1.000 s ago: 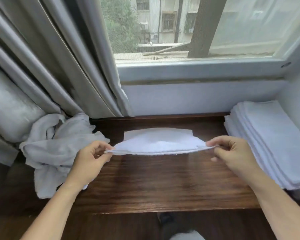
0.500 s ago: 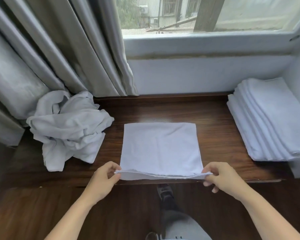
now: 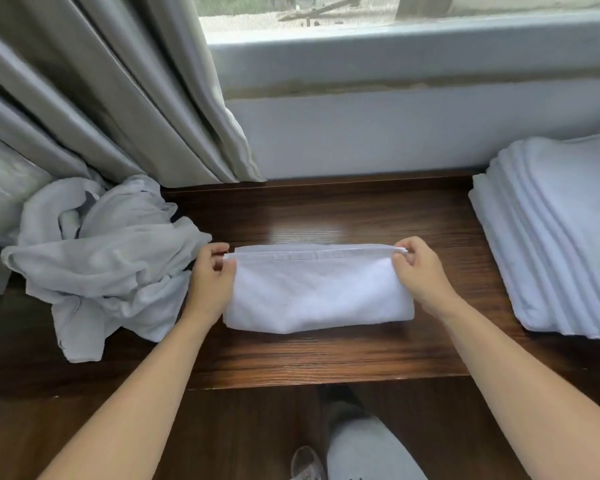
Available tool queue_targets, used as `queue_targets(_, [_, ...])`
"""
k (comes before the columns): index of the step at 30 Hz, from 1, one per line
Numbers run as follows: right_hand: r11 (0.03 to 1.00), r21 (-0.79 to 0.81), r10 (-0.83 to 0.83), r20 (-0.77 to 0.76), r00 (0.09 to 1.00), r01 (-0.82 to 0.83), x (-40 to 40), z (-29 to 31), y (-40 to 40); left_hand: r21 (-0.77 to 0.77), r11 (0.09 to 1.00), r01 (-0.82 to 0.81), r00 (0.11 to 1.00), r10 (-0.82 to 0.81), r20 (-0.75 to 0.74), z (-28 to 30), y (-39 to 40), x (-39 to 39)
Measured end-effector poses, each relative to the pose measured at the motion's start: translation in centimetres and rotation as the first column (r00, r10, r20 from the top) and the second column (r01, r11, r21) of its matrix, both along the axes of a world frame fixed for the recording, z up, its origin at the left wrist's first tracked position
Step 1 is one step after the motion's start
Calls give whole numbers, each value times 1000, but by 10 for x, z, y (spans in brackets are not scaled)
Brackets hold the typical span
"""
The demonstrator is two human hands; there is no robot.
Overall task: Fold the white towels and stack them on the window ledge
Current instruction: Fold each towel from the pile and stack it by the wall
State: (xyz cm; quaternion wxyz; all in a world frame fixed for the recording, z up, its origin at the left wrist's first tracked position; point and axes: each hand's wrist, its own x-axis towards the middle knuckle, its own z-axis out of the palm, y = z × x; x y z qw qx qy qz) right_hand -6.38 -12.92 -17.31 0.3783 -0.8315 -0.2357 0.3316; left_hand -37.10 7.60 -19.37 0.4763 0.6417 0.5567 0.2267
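Pinching the far hem of a folded white towel, both hands work at the middle of the dark wooden window ledge. The left hand holds the towel's far left corner between thumb and curled fingers, and the right hand holds the far right corner the same way, so the hem runs as a taut straight line between them. The towel is doubled over, its rounded fold towards the person and its upper layer lying over the lower one; its near part rests on the ledge, while whether the pinched hem touches the wood cannot be told. To the left, just beside the left hand, a crumpled heap of unfolded towels lies against the foot of a grey curtain that hangs in deep pleats. To the right, well apart from the towel being folded, a stack of folded towels sits at the end of the ledge by the wall, its edges stepped one over another. Behind the ledge rises a pale wall under the window frame. Below the ledge's near edge, a trouser leg and a shoe show above a dark wooden floor.
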Motion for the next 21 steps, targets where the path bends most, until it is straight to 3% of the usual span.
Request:
queue_targets(9, [991, -118, -47, 137, 990, 63, 21, -53, 34, 91, 995, -49, 988, 62, -143, -35, 33, 44])
queue_targets(10, [987, -144, -51, 171, 984, 76, 17, -53, 35, 90, 995, -51, 982, 67, -175, -33, 31, 46])
queue_targets(12, [974, -198, -20, 391, 920, 105, 9, -48, 35, 161, 987, -19, 955, 66, -290, -26, 21, 49])
queue_targets(14, [980, -200, 135, 665, 734, 2, -4, -41, 37, 370, 914, 167, 906, 6, -423, -19, 3, 51])
queue_targets(16, [962, -169, 263, 770, 581, -213, -28, -36, 44, 494, 740, 456, 844, -182, -505, -16, -21, 60])
queue_targets(18, [898, -189, 405, 708, 578, -398, -57, -43, 58, 488, 579, 653, 745, -374, -552, -19, -43, 75])
queue_targets(21, [764, -409, 643, 545, 538, -499, -86, -63, 69, 260, 589, 765, 592, -484, -644, -34, -54, 92])
